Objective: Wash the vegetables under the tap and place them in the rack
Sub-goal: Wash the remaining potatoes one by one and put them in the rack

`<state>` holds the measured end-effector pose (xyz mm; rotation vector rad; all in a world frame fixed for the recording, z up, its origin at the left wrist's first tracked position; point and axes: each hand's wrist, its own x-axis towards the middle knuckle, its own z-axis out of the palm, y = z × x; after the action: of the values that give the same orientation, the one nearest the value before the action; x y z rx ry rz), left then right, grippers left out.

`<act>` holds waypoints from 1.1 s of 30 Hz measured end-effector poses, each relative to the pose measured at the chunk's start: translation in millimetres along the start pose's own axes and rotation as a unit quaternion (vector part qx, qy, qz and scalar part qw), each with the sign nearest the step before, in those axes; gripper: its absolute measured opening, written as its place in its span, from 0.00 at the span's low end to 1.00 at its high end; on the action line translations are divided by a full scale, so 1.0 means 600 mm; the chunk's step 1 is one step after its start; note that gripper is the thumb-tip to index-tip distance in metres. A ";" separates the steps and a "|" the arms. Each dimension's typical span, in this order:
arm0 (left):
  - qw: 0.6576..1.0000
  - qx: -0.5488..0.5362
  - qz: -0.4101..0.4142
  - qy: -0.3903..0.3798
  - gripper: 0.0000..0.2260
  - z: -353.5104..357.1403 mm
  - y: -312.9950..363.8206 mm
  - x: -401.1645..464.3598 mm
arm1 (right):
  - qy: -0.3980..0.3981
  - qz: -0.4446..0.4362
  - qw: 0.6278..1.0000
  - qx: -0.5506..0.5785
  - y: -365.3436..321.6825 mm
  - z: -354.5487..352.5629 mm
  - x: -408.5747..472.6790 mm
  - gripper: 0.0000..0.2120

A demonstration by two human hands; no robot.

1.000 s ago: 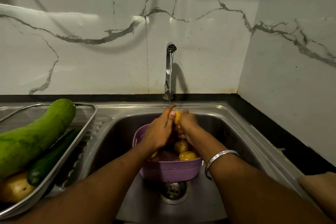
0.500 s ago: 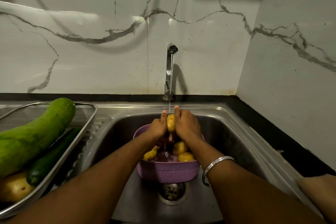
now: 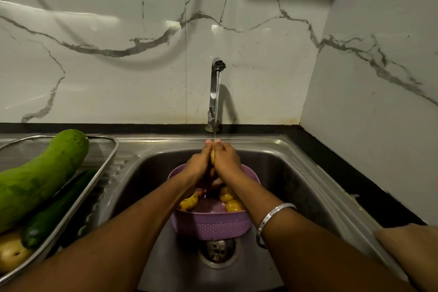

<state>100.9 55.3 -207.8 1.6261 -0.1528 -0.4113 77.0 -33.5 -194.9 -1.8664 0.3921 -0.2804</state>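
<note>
Mid-wash: both hands, left (image 3: 198, 163) and right (image 3: 226, 161), were clasped around one potato (image 3: 212, 157) under the tap (image 3: 216, 92) stream, above the purple basket (image 3: 211, 223) in the sink (image 3: 296, 173). Next, I'd guess, it goes left into the rack (image 3: 104, 168) beside the gourd (image 3: 40, 178).

So it's a kitchen corner, glossy white marble-look back wall (image 3: 118, 66) with grey veins running across, and a matching side wall (image 3: 379, 102) coming in on the right. A black table (image 3: 355, 185) edge wraps along the base of both walls. Light's dim and warm, a bright streak reflects off the tiles, and there's a big soft shadow up top.
</note>
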 end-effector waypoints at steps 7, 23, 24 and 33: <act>0.997 0.020 0.013 -0.078 0.33 0.001 0.004 -0.022 | -0.020 0.181 0.969 0.166 -0.016 -0.019 0.000 0.29; 0.999 -0.027 -0.014 -0.037 0.30 -0.001 0.015 -0.036 | -0.016 0.153 0.966 0.207 -0.031 -0.010 -0.012 0.18; 0.999 -0.029 -0.008 -0.029 0.30 0.002 0.016 -0.035 | -0.028 0.165 0.959 0.228 -0.030 -0.008 -0.014 0.19; 0.998 -0.018 0.027 0.051 0.24 0.019 0.019 -0.028 | 0.043 0.016 0.997 0.055 -0.008 0.021 -0.012 0.22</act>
<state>83.1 49.3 -194.1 1.6009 -0.1125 -0.2872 76.0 -18.5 -194.1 -1.7424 0.4561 -0.3532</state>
